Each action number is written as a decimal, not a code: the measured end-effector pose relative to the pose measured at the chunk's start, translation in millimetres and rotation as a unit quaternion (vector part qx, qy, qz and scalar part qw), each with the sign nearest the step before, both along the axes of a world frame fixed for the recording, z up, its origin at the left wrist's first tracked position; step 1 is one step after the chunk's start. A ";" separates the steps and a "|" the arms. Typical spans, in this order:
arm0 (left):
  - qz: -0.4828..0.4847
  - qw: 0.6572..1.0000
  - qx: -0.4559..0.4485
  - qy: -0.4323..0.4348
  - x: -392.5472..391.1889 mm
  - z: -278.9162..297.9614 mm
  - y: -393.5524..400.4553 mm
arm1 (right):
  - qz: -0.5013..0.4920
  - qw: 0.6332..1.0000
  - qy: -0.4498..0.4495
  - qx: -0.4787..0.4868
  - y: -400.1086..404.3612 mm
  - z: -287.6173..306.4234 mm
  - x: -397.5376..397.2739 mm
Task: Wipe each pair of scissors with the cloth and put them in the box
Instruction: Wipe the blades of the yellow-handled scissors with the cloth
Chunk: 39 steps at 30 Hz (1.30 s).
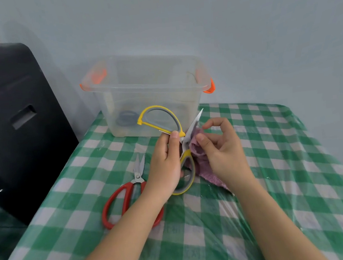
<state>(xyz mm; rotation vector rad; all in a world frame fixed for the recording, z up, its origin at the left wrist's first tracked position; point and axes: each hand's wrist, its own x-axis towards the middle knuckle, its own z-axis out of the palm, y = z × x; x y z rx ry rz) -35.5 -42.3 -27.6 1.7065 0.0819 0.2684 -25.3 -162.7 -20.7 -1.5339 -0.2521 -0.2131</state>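
The yellow scissors [180, 141] are held up above the table [275, 161], in front of the box [147, 94], and they are opened wide. One yellow and grey handle loop stands up to the left, before the box wall; the other loop hangs down, behind the left hand [165, 164]. One blade points up and to the right, with its tip near the lower right corner of the box.

The left hand grasps the scissors near the pivot. Its thumb lies along the toothed part just under the upper loop, and its fingers are curled around the lower handle.

The right hand [221, 148] pinches the pink cloth [199, 158] between thumb and fingers and presses it on the raised blade, near its base. The other fingers of this hand are loosely bent above the cloth. The rest of the cloth hangs down under the right hand and touches the table.

The red scissors [129, 200] lie flat on the table, to the left of the left hand. Their blades are closed and point away from the person, and the left forearm covers part of the right red loop.

The box is clear plastic with orange latches on both ends and has no lid on it. It stands at the far edge of the table, against the wall. Through its wall a dark, ring-shaped object [127, 117] shows on the bottom; I cannot tell exactly what it is.

The table has a green and white checked cover under clear plastic. A black appliance [11, 125] stands to the left of the table.
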 end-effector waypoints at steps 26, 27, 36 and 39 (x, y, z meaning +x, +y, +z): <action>-0.028 0.998 0.017 -0.046 -4.4 -0.7 -1.3 | 0.014 0.992 0.076 0.100 1.3 1.2 0.2; -0.027 0.999 0.011 -0.039 -3.4 -1.1 -0.9 | 0.022 0.992 0.075 0.102 0.5 0.9 0.9; -0.016 1.000 -0.004 -0.010 -3.7 0.7 -3.4 | -0.005 0.998 0.054 0.036 3.9 -0.3 0.3; -0.019 1.000 0.001 -0.023 -6.0 -0.1 -5.0 | -0.033 0.997 0.051 0.046 7.6 0.1 -0.9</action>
